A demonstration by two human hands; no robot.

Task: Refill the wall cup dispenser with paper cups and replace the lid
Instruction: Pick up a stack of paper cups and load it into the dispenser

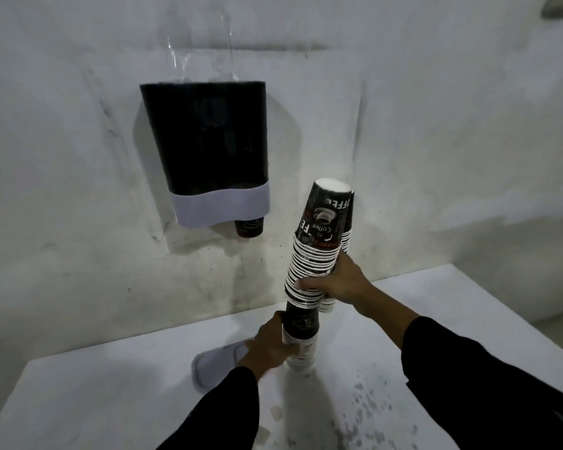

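Dispenser (205, 141) is mounted on the far wall, left of centre: dark body, pale wavy band along its bottom, clear upper section rising above the dark part. One cup (249, 227) protrudes from the underside at the right end of the band. Lid (216, 363), pale and oval, lies flat on the table (436, 319) at near left, partly hidden behind the left hand. Cups (319, 245) form a tall nested stack, upside down, leaning slightly right, held above the table right of the dispenser and below its level. A second, shorter stack sits just behind the first, touching it. Right hand (340, 282) is closed around the middle of the stack, fingers wrapped across the striped rims. Left hand (272, 347) is closed around the lower section of the stack, close above the table surface; whether the stack's bottom touches the table cannot be told. Both sleeves are dark. Table surface shows grey speckled marks at near right.
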